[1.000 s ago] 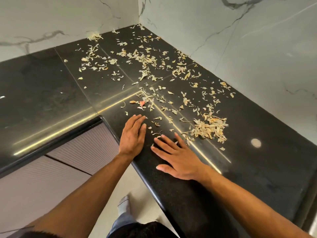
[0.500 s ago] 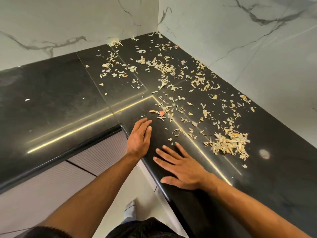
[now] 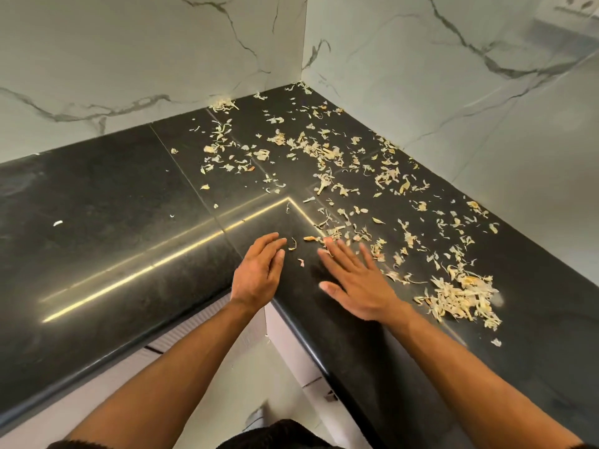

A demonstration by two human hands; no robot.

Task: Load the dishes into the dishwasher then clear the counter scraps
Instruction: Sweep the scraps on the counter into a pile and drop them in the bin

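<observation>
Pale dry peel scraps [image 3: 327, 153] lie scattered over the black L-shaped counter [image 3: 113, 202], thickest toward the corner. A denser heap of scraps [image 3: 460, 296] sits on the right. My left hand [image 3: 259, 273] lies at the counter's inner corner, fingers straight and together, holding nothing. My right hand [image 3: 353, 280] is spread flat just right of it, fingertips reaching the nearest scraps. A few single scraps [image 3: 293, 244] lie between the two hands. No dishes or dishwasher are in view.
White marble walls [image 3: 162, 59] close the counter on the far and right sides. The counter's rounded front edge [image 3: 308, 345] runs below my hands, with pale cabinet fronts [image 3: 181, 341] and floor beneath. A lone white scrap [image 3: 57, 223] lies far left.
Both hands have slid forward over the counter toward the scraps. The right hand now reaches the nearest ones. The view has tilted up toward the corner.
</observation>
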